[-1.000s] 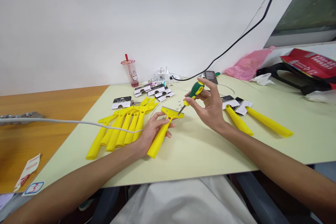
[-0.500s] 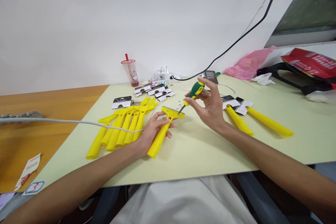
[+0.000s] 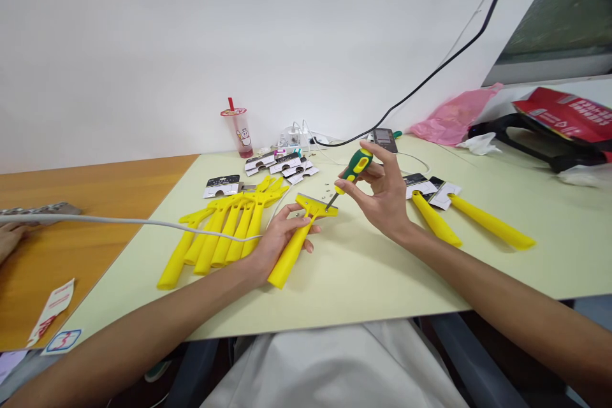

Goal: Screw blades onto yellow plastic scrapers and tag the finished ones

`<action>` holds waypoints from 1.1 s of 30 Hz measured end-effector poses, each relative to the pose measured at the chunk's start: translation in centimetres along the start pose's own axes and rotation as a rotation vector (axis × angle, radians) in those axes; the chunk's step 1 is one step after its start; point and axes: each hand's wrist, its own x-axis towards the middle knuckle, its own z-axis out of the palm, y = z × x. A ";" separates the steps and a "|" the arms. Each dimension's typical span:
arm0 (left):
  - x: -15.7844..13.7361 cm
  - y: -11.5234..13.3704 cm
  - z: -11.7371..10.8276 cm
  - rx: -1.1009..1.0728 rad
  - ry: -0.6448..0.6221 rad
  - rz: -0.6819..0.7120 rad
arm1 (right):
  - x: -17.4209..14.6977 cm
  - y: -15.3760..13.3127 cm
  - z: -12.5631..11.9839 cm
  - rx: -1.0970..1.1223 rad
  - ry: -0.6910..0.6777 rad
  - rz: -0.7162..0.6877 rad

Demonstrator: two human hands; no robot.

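L hand: fingers clamped on yellow scraper, head just beyond thumb; R hand: fingers clamped on screwdriver, tip below them, at scraper head

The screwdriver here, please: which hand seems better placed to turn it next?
Probably the right hand: it grips the screwdriver, its tip at the yellow scraper, while the left hand holds that scraper.
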 end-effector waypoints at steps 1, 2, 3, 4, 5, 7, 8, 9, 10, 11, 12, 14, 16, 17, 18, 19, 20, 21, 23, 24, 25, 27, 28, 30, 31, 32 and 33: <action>0.0 0.0 0.0 0.001 -0.005 0.000 | 0.0 0.1 0.0 -0.001 -0.001 0.000; 0.0 0.0 0.0 0.003 -0.009 0.003 | 0.0 0.1 0.0 -0.003 0.001 0.000; 0.0 -0.1 0.0 0.004 -0.010 0.005 | 0.0 0.2 0.0 -0.006 0.002 0.001; 0.0 -0.1 0.0 0.005 -0.010 0.006 | 0.0 0.2 -0.1 -0.009 0.004 0.005; 0.0 -0.1 0.0 0.005 -0.007 0.005 | 0.0 0.2 -0.1 -0.011 0.006 0.010; 0.0 0.0 0.1 0.001 0.001 0.001 | 0.0 0.1 -0.1 -0.014 0.009 0.019; 0.0 0.0 0.1 0.000 0.004 -0.001 | 0.0 0.0 -0.2 -0.013 0.011 0.021; 0.0 0.0 0.1 -0.001 0.006 -0.003 | 0.0 0.0 -0.2 -0.010 0.013 0.021; 0.0 0.0 0.1 -0.002 0.007 -0.002 | 0.1 -0.1 -0.2 -0.009 0.016 0.019; -0.1 0.1 0.1 -0.004 0.009 -0.001 | 0.1 -0.1 -0.2 -0.009 0.019 0.018; -0.1 0.1 0.1 -0.007 0.009 0.000 | 0.1 -0.1 -0.2 -0.013 0.021 0.019; 0.0 0.0 0.1 -0.012 0.006 0.003 | 0.1 0.0 -0.2 -0.022 0.019 0.025; 0.0 0.0 0.0 -0.010 -0.002 0.007 | 0.0 0.2 -0.1 -0.025 0.015 0.021; 0.0 0.0 0.1 -0.006 -0.005 0.009 | 0.0 0.2 -0.1 -0.022 0.013 0.015; 0.0 0.0 0.1 -0.002 -0.007 0.011 | 0.0 0.3 -0.1 -0.020 0.012 0.009; 0.1 0.0 0.1 0.002 -0.007 0.011 | 0.0 0.4 -0.1 -0.019 0.012 0.003; 0.1 0.0 0.1 0.006 -0.007 0.010 | 0.0 0.5 -0.1 -0.020 0.012 0.001; 0.0 0.0 0.2 0.010 -0.005 0.008 | 0.0 0.5 -0.1 -0.022 0.012 0.001; 0.0 0.1 0.2 0.017 -0.002 0.007 | 0.0 0.5 -0.1 -0.028 0.012 0.003; 0.0 0.1 0.2 0.019 -0.001 0.008 | 0.0 0.5 -0.2 -0.031 0.013 0.002; 0.0 0.1 0.2 0.020 0.000 0.009 | 0.0 0.5 -0.2 -0.032 0.015 0.001; 0.0 0.1 0.2 0.019 0.001 0.008 | 0.1 0.5 -0.3 -0.032 0.021 -0.002; -0.1 0.1 0.2 0.017 0.003 0.007 | 0.1 0.4 -0.3 -0.034 0.025 -0.001; -0.1 0.1 0.2 0.011 0.007 0.004 | 0.1 0.3 -0.3 -0.037 0.030 0.008; -0.1 0.1 0.2 0.008 0.006 0.004 | 0.1 0.3 -0.2 -0.037 0.031 0.012; -0.1 0.1 0.2 0.005 0.006 0.005 | 0.1 0.3 -0.2 -0.035 0.032 0.015; -0.1 0.1 0.3 0.004 0.004 0.006 | 0.0 0.3 -0.2 -0.030 0.032 0.015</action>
